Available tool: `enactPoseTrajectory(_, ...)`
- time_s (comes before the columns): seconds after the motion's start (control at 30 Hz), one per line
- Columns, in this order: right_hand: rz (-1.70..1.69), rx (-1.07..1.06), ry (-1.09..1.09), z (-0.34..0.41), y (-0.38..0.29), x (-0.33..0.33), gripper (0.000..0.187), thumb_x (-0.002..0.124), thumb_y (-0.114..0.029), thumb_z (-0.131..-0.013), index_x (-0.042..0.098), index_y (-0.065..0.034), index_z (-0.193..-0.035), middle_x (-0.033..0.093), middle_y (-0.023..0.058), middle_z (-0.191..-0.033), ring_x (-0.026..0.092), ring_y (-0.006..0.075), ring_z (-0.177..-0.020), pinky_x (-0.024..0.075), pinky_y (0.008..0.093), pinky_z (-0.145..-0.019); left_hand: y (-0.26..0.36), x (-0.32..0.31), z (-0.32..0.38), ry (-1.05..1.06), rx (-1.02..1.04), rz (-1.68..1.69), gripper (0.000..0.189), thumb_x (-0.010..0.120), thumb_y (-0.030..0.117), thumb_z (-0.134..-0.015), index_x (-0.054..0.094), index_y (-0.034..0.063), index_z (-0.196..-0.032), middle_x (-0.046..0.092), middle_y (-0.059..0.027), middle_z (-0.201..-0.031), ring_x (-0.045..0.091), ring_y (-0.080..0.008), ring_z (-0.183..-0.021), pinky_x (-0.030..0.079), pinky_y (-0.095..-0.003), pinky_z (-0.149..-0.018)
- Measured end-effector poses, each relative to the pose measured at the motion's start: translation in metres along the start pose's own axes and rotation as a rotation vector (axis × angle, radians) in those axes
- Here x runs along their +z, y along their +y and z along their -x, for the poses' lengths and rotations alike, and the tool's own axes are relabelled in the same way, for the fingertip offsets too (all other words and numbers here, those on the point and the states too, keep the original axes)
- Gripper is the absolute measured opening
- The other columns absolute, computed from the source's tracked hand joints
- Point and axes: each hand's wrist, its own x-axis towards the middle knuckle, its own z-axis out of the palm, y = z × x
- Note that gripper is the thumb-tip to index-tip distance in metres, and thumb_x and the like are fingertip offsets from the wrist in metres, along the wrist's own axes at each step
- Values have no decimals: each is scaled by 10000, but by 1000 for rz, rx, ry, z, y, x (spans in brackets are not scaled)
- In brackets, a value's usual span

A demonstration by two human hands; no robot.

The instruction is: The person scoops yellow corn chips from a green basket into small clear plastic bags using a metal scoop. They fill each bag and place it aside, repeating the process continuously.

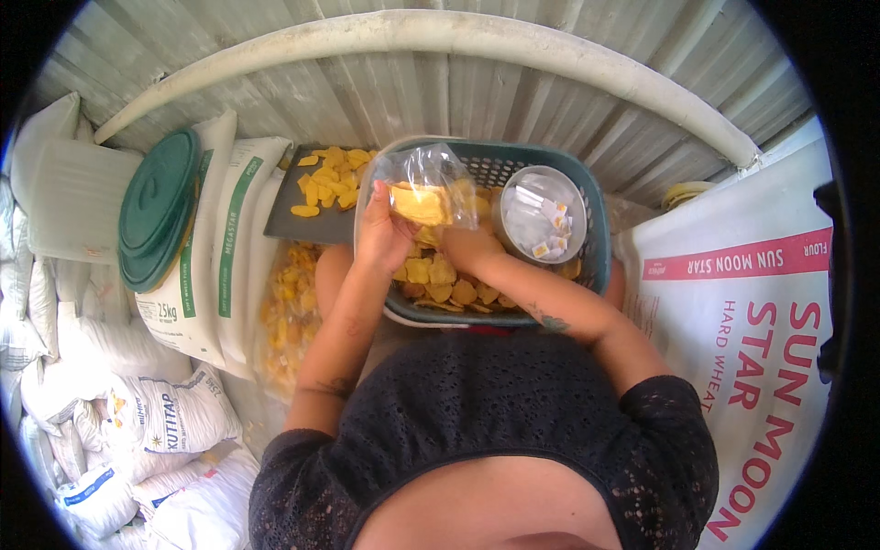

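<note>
My left hand (386, 230) grips a clear plastic bag (430, 165) that holds a stack of flat yellow baked pieces (418, 204). Close beside the bag's lower right side is my right hand (469, 249), blurred; whether its fingers hold anything cannot be told. Both hands are over a green plastic basket (600, 275) on my lap, which has many yellow-brown flat pieces (440, 270) in it. A round metal bowl (579, 199) with small white printed packets (543, 213) sits inside the basket at the right.
A dark tray (295, 223) of yellow pieces lies left of the basket, above a clear bag of similar pieces (292, 295). Flour sacks (237, 206) and a green lid (159, 206) stand farther left. A large flour sack (742, 330) is at the right; a corrugated wall (412, 96) rises ahead.
</note>
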Motion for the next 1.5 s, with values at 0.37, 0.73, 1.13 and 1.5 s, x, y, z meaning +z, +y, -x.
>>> enactPoseTrajectory(0.37, -1553, -58, 582, 67, 28, -119, 336, 635, -175, -778, 474, -25, -1031, 539, 29, -840, 473, 61, -634, 398, 185, -522, 4, -7, 4, -34, 38, -27, 143, 534, 190, -844, 488, 177, -979, 541, -49, -1081, 541, -183, -949, 497, -327, -738)
enactPoseTrajectory(0.73, -962, -283, 487, 86, 22, -137, 339, 640, -46, -739, 510, -68, -1051, 546, 7, -931, 516, 83, -790, 444, 225, -651, 7, -8, 8, -78, -45, 1, 201, 533, 210, -830, 479, 109, -994, 532, -97, -1102, 526, -225, -988, 446, -358, -824)
enactPoseTrajectory(1.13, -40, -681, 1044, 71, 15, -129, 305, 644, 5, -539, 632, -151, -801, 555, 6, -925, 491, 209, -815, 418, 305, -701, 9, -9, 12, -216, -214, 107, 458, 531, 203, -804, 396, 17, -1200, 488, -133, -1168, 482, -239, -1074, 400, -362, -903)
enactPoseTrajectory(1.5, -73, -697, 1038, 65, 19, -127, 282, 625, 32, -542, 653, -144, -761, 518, 34, -935, 493, 223, -866, 414, 312, -743, 13, -3, 13, -340, -258, 46, 545, 559, 209, -774, 375, -27, -1229, 489, -131, -1164, 479, -237, -1071, 380, -362, -923)
